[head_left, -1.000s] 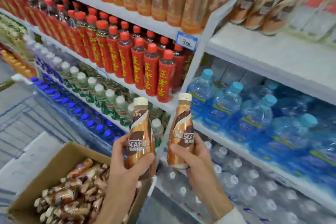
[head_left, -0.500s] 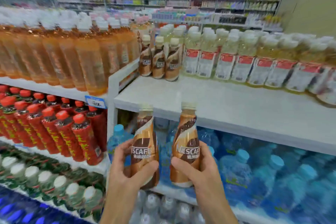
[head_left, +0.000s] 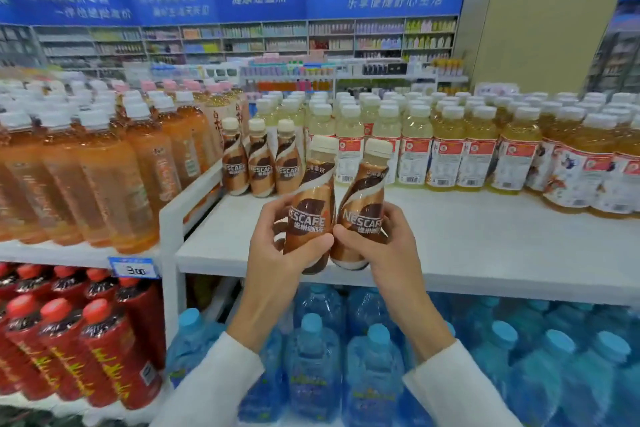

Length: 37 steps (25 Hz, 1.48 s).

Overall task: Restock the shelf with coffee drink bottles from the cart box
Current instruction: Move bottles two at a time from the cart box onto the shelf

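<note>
— Which step is in hand?

— Placement, it is judged. A white shelf (head_left: 450,239) is seen with a wide bare stretch along its near side. Only its far edge is filled: pale yellow drink bottles (head_left: 415,142) are ranged to the right, and three coffee bottles (head_left: 261,166) are stood at the far left corner. The cart box is not shown.

— Where are the bottles being stocked?

— Two are held roughly upright over the near edge of the shelf, near the three standing ones and slightly to their right. The left bottle (head_left: 311,204) is gripped by the left hand (head_left: 273,253), with the fingers curled round its lower body and the thumb laid across the label. The right bottle (head_left: 367,198) is gripped in the same way by the right hand (head_left: 388,246). The two are brought close together low down and leaned apart at the tops; whether they touch cannot be told.

— What is called for next?

— Both are to be carried farther in and set down upright beside the three, with labels turned to the near side, before the hands are loosened. Care is needed so that the standing row is not knocked.
</note>
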{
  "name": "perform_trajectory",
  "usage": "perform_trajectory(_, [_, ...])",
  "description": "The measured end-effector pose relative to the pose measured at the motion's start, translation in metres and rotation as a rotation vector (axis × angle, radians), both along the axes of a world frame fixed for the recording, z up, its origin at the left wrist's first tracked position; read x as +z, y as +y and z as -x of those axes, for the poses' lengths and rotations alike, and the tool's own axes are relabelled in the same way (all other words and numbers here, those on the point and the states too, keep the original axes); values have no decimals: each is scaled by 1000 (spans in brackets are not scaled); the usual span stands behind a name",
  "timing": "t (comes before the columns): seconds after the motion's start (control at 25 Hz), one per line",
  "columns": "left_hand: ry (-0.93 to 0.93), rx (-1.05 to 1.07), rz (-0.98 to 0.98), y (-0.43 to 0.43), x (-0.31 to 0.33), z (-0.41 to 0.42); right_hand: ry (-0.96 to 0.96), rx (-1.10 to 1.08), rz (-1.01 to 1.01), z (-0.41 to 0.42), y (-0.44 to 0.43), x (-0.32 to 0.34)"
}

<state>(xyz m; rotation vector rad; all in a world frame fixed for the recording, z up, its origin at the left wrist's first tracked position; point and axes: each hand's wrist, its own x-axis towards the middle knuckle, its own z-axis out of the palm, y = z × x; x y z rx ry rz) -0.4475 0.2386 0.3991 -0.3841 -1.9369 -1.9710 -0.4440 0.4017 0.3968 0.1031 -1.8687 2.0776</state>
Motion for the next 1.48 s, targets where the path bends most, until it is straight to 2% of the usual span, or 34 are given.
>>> perform_trajectory(0.12, [25, 17, 72, 5, 1, 32, 5, -62, -87, 29, 8, 4])
perform_trajectory(0.28, [-11, 21, 102, 11, -11, 57, -42, -62, -97, 45, 19, -8])
perform_trajectory(0.52, [-34, 65, 114, 16, -27, 59, -31, -23, -194, 46, 28, -16])
perform_trajectory(0.72, [-34, 11, 221, 7, -27, 49, -27, -24, -277, 30, 28, -16])
perform_trajectory(1.08, [-37, 127, 184, 11, -28, 44, -22, -216, -346, 10, 17, -20])
perform_trajectory(1.48, [-97, 218, 274, 19, -17, 59, -65, -347, -483, 32, 2, -17])
